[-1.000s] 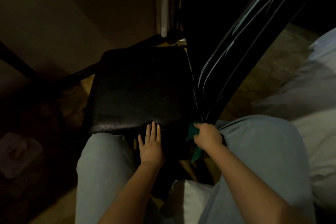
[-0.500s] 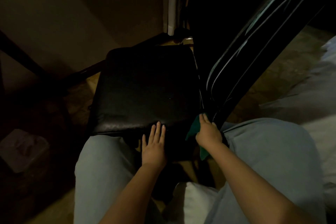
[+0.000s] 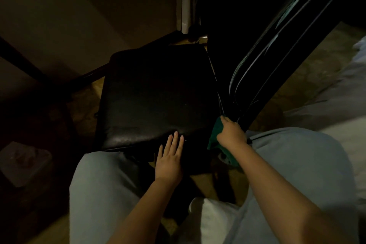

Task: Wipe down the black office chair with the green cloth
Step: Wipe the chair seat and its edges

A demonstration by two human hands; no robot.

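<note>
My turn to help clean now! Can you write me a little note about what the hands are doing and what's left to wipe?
Left hand: open, fingers flat on the front edge of the black seat.
Right hand: grips the green cloth at the bottom end of the shiny backrest.
Done: the room is dim, so I cannot tell which parts are already wiped.
Left: probably wipe up along the backrest, then across the seat.
</note>
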